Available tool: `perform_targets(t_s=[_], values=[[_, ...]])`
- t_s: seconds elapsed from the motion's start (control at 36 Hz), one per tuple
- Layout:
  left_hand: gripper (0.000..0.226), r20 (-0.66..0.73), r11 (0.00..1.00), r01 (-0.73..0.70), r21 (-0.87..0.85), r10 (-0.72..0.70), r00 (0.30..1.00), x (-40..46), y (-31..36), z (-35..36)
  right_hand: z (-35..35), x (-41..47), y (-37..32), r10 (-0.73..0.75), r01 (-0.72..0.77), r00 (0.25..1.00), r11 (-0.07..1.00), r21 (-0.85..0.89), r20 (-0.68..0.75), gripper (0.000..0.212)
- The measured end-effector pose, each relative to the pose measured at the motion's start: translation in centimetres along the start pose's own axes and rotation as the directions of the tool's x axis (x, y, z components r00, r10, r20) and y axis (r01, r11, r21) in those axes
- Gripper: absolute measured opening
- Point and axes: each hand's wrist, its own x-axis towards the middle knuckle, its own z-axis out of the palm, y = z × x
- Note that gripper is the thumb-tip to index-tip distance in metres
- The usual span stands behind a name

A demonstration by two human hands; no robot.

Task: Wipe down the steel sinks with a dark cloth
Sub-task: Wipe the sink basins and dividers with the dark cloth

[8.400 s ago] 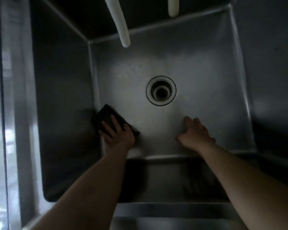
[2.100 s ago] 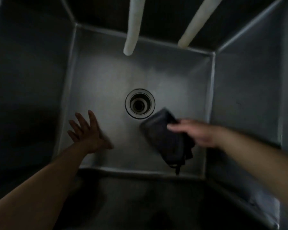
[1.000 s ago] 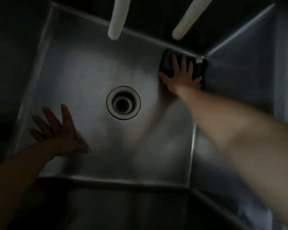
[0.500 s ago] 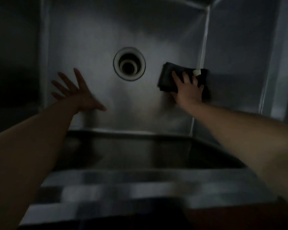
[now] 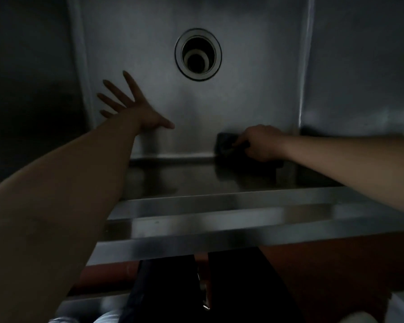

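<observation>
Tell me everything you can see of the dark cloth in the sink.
The cloth is black, soft-looking fabric, bunched into a thick wad. It lies on the sink floor at the near right corner, where the floor meets the front wall. The right hand presses down on it, covering most of it; only its left edge shows clearly. Dim light hides any texture.

The deep steel sink basin (image 5: 254, 78) is brushed metal with a dull satin sheen, its floor smooth and faintly streaked, while its flat front rim (image 5: 243, 220) catches brighter, glossier bands of light. The round drain ring (image 5: 216, 54) is polished metal around a paler inner collar. The dark folded cloth (image 5: 225, 143) under the bare right hand (image 5: 262, 143) looks soft and matt.
</observation>
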Motion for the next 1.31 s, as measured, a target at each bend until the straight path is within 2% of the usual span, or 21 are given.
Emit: perform_targets(t_s=[0.17,0.22,0.28,0.36,0.44,0.53,0.58,0.69,0.75,0.83,0.94,1.03,1.08,1.22,1.31], values=[[0.169,-0.033,0.999,0.041,0.006,-0.041,0.999,0.7,0.3,0.4,-1.4,0.9,-5.1,-0.014,0.009,0.994,0.999,0.039,0.109,0.037],[0.159,-0.018,0.998,0.063,-0.017,-0.064,0.998,0.5,0.6,0.2,-1.8,1.1,-7.1,-0.033,0.029,0.99,0.999,0.035,0.138,0.035],[0.13,-0.004,0.996,0.082,-0.047,-0.082,0.997,0.4,0.6,-0.8,-2.3,0.9,-9.1,-0.05,0.044,0.987,0.998,0.045,0.151,0.035],[0.081,0.019,0.989,-0.029,-0.143,0.032,0.999,-0.7,0.3,-3.1,-3.4,-0.9,-11.5,-0.087,0.067,0.982,0.99,0.123,0.169,0.037],[0.057,0.01,0.919,-0.171,-0.357,0.187,0.982,-4.7,0.0,-5.6,-4.9,-4.0,-13.5,-0.127,0.095,0.981,0.973,0.21,0.144,0.039],[0.033,0.011,0.873,-0.3,-0.385,0.329,0.944,-9.6,-0.2,-7.4,-6.4,-8.6,-14.6,-0.134,0.115,0.989,0.965,0.235,0.065,0.042],[0.024,0.056,0.85,-0.336,-0.406,0.39,0.919,-13.2,-0.4,-8.3,-6.9,-12.4,-14.8,-0.12,0.122,0.992,0.952,0.28,-0.026,0.044],[0.029,0.256,0.84,-0.263,-0.475,0.418,0.871,-19.6,-0.2,-9.0,-6.5,-20.1,-13.9,-0.05,0.152,0.956,0.927,0.344,-0.288,0.044],[0.033,0.254,0.814,-0.234,-0.531,0.417,0.873,-22.2,0.6,-8.8,-5.4,-23.8,-13.1,0.011,0.172,0.902,0.908,0.381,-0.432,0.042],[0.035,0.218,0.72,-0.183,-0.669,0.426,0.878,-25.9,2.1,-8.1,-3.7,-28.5,-11.2,0.104,0.183,0.824,0.881,0.436,-0.557,0.042],[0.029,0.285,0.607,-0.116,-0.786,0.523,0.803,-29.4,4.5,-6.8,-2.2,-32.8,-8.3,0.209,0.167,0.735,0.867,0.47,-0.646,0.042],[0.027,0.372,0.579,-0.058,-0.813,0.595,0.712,-31.6,6.5,-5.8,-1.0,-34.6,-6.3,0.261,0.126,0.69,0.875,0.467,-0.675,0.041],[0.028,0.395,0.57,-0.038,-0.821,0.615,0.683,-32.9,8.2,-4.8,-0.3,-35.5,-5.0,0.298,0.102,0.653,0.876,0.471,-0.696,0.041],[0.019,0.376,0.593,-0.06,-0.803,0.581,0.722,-36.1,13.5,-2.2,0.3,-37.6,-1.4,0.315,0.065,0.579,0.902,0.427,-0.752,0.04],[0.019,0.327,0.535,-0.083,-0.841,0.624,0.71,-37.7,16.8,-1.3,0.3,-38.8,0.7,0.294,0.063,0.454,0.931,0.36,-0.841,0.038]])
